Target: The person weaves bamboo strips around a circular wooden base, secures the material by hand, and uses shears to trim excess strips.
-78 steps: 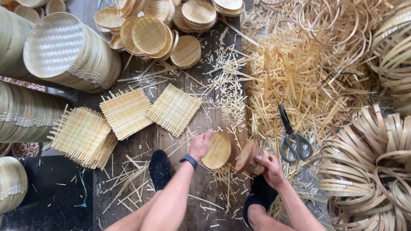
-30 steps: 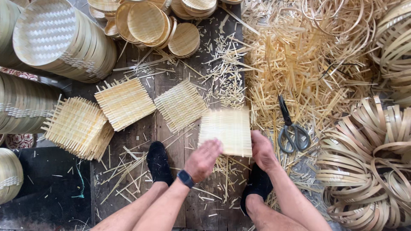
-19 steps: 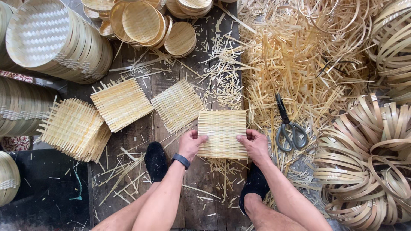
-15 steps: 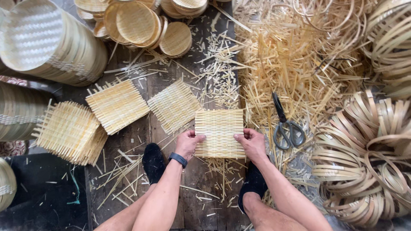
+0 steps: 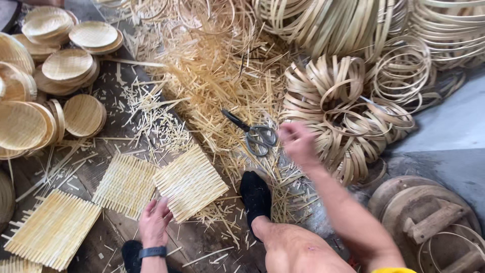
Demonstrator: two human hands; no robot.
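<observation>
On plank floor [image 5: 108, 88], left hand [image 5: 154, 222] touches mat [image 5: 190, 182]; right hand [image 5: 298, 143] blurred, fingers' state unclear.

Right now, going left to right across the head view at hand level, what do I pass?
Woven square mat by the left edge → left hand resting on the tilted woven mat → black sock → scissors → right hand, blurred → coiled bamboo strips → round wooden form.

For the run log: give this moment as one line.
left hand: on woven bamboo mat | right hand: blurred, empty, beside scissors | bamboo hoops right
</observation>
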